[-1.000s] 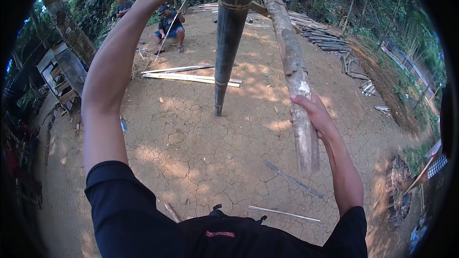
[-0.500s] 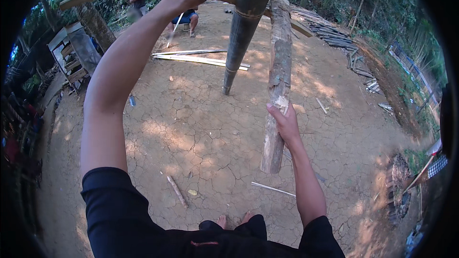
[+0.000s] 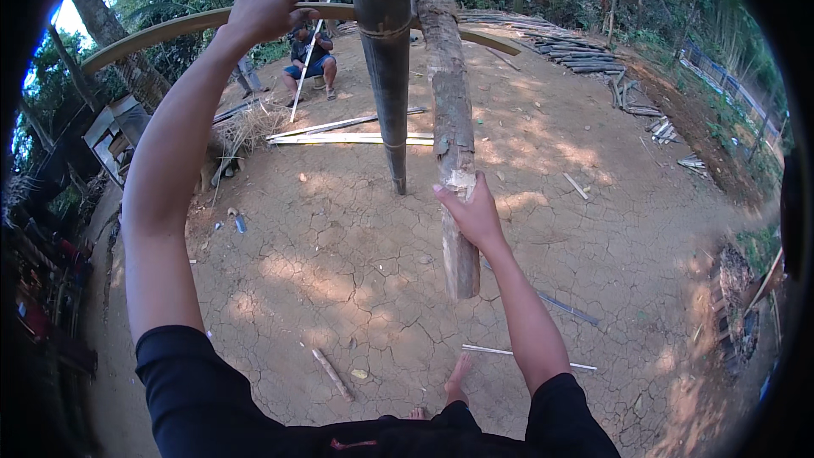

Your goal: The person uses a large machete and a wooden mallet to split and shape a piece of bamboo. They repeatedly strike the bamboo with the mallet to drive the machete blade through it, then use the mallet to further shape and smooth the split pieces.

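My left hand [image 3: 270, 13], fingers closed, grips a long curved bamboo strip [image 3: 174, 27] at the upper left. The strip runs on to a thick dark bamboo pole [image 3: 386, 76], passes out of sight at it and reappears beyond a log. That pole is open and hollow at its top and stands tilted, narrowing toward the ground. My right hand [image 3: 475, 214] is wrapped round the rough-barked log [image 3: 449, 110], below a pale chipped patch. The log slants beside the pole, its near end over the dirt. Whether the strip passes behind or through the pole cannot be made out.
A seated person [image 3: 311, 59] holds a thin pale stick [image 3: 312, 47] at the back. Pale split strips [image 3: 348, 138] lie on the cracked dirt. A short stick [image 3: 331, 375] and thin slats [image 3: 568, 307] lie near my feet. Dark poles [image 3: 585, 58] are spread at the far right.
The pole, log, strip and both my hands have shifted left in the view. One of my feet has stepped forward. Both hands keep their hold.
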Demonstrator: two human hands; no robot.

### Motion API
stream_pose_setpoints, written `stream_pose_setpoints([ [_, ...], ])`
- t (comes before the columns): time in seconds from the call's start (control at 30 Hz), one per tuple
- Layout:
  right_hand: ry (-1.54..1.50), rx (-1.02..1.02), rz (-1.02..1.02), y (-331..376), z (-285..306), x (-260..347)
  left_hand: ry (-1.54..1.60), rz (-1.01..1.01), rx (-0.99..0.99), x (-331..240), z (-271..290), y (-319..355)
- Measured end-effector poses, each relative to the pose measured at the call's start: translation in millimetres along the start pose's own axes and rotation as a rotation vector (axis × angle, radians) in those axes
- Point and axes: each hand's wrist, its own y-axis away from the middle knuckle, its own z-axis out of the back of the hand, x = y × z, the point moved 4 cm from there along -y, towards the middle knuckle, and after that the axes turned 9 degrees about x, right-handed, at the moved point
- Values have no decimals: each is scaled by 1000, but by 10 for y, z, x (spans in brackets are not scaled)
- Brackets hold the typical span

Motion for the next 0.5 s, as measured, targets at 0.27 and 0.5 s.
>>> stream_pose_setpoints([
  [0.27, 133, 65, -55, -1285, 217, 26, -115, 129, -124, 726, -170, -1023],
  [0.5, -124, 146, 115, -2377, 534, -178, -162, 131, -20, 1454, -108, -1062],
])
